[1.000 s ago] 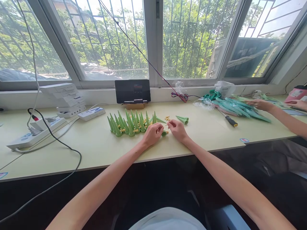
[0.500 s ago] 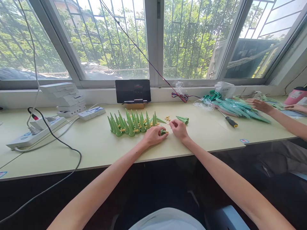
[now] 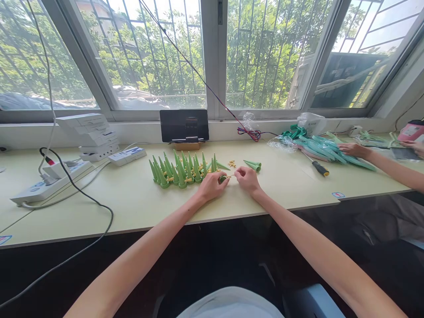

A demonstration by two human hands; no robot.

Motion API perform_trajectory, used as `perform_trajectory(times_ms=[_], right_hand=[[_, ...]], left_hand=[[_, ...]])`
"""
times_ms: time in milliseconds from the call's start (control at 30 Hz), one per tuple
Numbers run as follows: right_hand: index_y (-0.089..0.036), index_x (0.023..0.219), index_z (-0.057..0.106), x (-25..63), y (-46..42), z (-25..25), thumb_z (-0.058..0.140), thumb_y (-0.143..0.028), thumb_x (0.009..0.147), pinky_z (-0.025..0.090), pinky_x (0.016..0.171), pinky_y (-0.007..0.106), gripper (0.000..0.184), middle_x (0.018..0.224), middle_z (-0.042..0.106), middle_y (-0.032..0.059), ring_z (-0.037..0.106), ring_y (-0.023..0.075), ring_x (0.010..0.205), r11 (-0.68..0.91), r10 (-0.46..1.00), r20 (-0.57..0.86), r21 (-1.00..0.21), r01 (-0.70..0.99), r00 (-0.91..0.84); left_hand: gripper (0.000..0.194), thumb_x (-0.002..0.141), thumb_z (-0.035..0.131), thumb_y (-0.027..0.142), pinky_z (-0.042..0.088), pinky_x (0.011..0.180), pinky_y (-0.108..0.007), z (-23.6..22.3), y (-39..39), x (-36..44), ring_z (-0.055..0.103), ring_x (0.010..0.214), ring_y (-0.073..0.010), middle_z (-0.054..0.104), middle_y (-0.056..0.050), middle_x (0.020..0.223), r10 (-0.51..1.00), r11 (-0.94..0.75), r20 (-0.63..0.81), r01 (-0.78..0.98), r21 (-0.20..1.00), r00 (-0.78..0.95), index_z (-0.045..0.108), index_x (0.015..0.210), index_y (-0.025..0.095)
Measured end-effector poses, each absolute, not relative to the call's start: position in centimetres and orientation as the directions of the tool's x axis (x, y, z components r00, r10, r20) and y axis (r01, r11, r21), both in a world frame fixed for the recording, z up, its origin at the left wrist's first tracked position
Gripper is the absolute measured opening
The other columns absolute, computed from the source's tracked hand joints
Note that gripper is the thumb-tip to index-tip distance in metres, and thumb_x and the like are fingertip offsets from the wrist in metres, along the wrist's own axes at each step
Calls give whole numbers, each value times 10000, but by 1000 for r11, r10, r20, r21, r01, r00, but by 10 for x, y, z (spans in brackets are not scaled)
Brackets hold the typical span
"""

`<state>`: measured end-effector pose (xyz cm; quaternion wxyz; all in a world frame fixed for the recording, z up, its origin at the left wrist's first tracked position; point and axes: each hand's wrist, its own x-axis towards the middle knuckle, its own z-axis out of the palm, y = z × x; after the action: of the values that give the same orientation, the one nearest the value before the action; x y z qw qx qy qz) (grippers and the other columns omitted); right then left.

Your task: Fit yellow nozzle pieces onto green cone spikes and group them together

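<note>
My left hand (image 3: pixel 212 185) is closed around a green plastic cone (image 3: pixel 223 179), with the cone's wide end turned to the right. Facing it, my right hand (image 3: pixel 247 179) pinches a thin yellowish piece (image 3: pixel 232 176) whose tip points at the cone's wide end; its exact kind is too small to make out. Several green cones (image 3: pixel 180 174) stand upright in rows left of my hands, with small yellow pieces among their bases. A little pile of yellow pieces (image 3: pixel 232 163) lies just beyond my hands. Loose green cones (image 3: pixel 253 165) lie sideways behind my right hand.
A dark tablet (image 3: pixel 184 126) leans on a stand by the window. White boxes (image 3: pixel 96 137) and a power strip (image 3: pixel 49 183) are at left. To the right lie a screwdriver (image 3: pixel 319 168) and green plastic strips (image 3: pixel 326 150), where another person's hand (image 3: pixel 354 150) reaches in.
My left hand has turned the cone slightly and drawn it a little left. The thin piece at my right fingertips now shows more clearly. The other person's hands have shifted.
</note>
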<state>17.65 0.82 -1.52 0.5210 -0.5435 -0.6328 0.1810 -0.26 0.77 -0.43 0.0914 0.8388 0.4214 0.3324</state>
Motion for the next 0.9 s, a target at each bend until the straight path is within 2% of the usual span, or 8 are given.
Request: perform_trajectory(times_ms=[467,900], right_hand=[[-188,580,583,175,5,-13,515,-280,712,387,586,269,175,537,552,-10,483,136,544,336,890,441,-807,486,118],[-166,701,681,176,6,-13,530,-337,830,458,667,264,262,641,678,28,593,146,601,417,893,450,-793,444,-34]], left_hand=[[324,895,539,399,427,624,-264,-2,6,-2,577,636,-150,690,-46,787,766,-631,484,639,440,424,690,1038,150],[346,914,507,422,435,633,-264,-1,4,-2,573,635,-146,691,-48,796,750,-650,501,621,437,433,689,1033,154]])
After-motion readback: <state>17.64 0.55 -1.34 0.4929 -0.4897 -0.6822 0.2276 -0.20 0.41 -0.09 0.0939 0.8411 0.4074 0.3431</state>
